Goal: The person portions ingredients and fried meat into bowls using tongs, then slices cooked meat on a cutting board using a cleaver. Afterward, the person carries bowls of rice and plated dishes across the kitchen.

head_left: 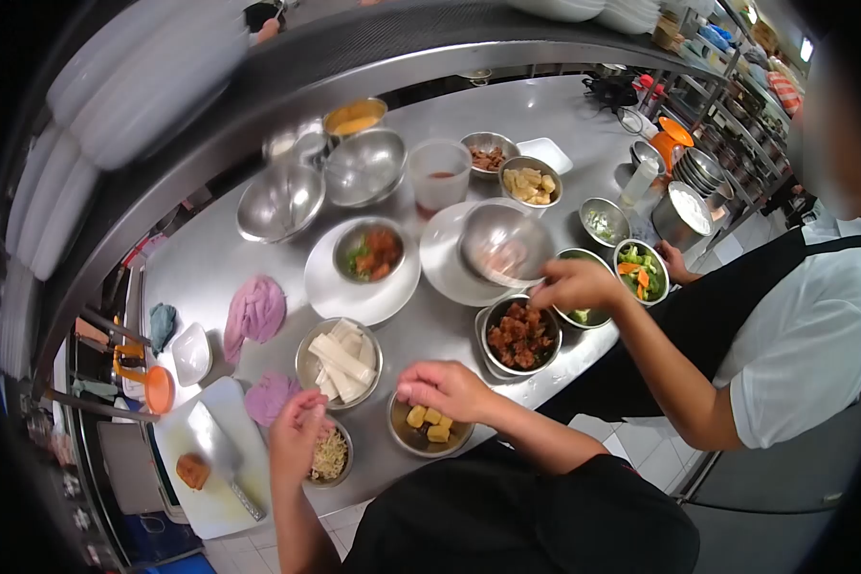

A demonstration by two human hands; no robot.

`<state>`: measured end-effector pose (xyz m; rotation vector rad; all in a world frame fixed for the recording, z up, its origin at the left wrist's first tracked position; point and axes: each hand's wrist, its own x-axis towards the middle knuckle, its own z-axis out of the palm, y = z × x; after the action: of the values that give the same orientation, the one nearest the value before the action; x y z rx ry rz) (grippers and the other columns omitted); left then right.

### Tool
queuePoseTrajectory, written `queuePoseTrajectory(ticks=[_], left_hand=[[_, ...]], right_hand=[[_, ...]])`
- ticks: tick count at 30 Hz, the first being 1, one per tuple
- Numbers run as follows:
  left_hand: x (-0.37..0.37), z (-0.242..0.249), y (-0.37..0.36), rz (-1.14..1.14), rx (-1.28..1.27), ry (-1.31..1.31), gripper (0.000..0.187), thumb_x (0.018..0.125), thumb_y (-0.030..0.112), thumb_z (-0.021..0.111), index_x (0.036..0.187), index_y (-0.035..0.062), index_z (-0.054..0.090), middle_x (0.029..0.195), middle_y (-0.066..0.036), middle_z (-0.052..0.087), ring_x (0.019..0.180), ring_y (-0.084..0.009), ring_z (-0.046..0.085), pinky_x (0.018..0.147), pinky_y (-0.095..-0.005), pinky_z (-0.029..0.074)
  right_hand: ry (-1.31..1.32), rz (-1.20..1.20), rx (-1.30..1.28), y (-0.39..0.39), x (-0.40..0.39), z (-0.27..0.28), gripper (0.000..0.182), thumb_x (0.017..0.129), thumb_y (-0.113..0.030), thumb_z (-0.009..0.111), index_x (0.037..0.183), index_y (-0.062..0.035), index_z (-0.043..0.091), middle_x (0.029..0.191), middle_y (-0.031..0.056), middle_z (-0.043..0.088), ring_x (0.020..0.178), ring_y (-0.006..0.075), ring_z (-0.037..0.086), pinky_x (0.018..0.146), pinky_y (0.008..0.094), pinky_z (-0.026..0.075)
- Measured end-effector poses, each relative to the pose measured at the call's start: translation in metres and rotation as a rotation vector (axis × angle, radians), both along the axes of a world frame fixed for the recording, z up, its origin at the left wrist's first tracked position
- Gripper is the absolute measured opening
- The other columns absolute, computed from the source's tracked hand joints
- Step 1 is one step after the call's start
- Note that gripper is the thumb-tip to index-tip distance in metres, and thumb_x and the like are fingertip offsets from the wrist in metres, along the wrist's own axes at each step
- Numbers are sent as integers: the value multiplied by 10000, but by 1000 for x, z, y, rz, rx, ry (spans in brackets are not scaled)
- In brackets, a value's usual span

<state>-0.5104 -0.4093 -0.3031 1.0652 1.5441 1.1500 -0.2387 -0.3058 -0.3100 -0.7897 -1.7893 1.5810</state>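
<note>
Cubes (pixel 437 434) are sitting in bowl (pixel 404 441) beneath your right hand (pixel 449 390), nearer one; your left hand (pixel 298 423) is hanging by shredded food (pixel 331 457). Both are curling fingers; cannot tell whether gripping anything.

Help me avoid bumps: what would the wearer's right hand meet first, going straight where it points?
Probably the metal bowl of white strips, though depth is unclear and the right hand might pass above.

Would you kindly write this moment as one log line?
left hand: near pale shreds | right hand: above yellow cubes | grips: unclear | cleaver: on cutting board | co-worker's hand: near browned pieces
</note>
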Motion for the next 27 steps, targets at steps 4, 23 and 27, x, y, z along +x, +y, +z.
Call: queuePoseTrajectory(ticks=[4, 23, 27], left_hand=[[28, 78, 57, 55, 381, 293, 213, 956, 107, 599, 1133, -7, 632, 1057, -86, 665, 927, -147, 622, 832, -261, 481], [93, 283, 229, 366, 747, 1300, 489, 972, 492, 503, 1054, 39, 667, 1053, -129, 682, 974, -340, 635, 852, -413, 481], [91, 277, 238, 382, 795, 1314, 475, 983, 477, 497, 1059, 38, 662, 1065, -124, 678, 976, -333, 635, 845, -405, 482]], right_hand=[[-20, -3, 65, 4, 54, -13, 153, 980, -145, 545, 1041, -28, 621, 914, 54, 681, 794, 130, 644, 738, 275, 513], [122, -549, 182, 51, 178, 57, 253, 964, -186, 571, 1152, -20, 606, 925, 44, 683, 804, 105, 644, 742, 270, 524], [216, -547, 146, 61, 183, 52, 243, 958, -161, 571, 1155, -22, 602, 934, 42, 680, 793, 102, 637, 727, 262, 525]])
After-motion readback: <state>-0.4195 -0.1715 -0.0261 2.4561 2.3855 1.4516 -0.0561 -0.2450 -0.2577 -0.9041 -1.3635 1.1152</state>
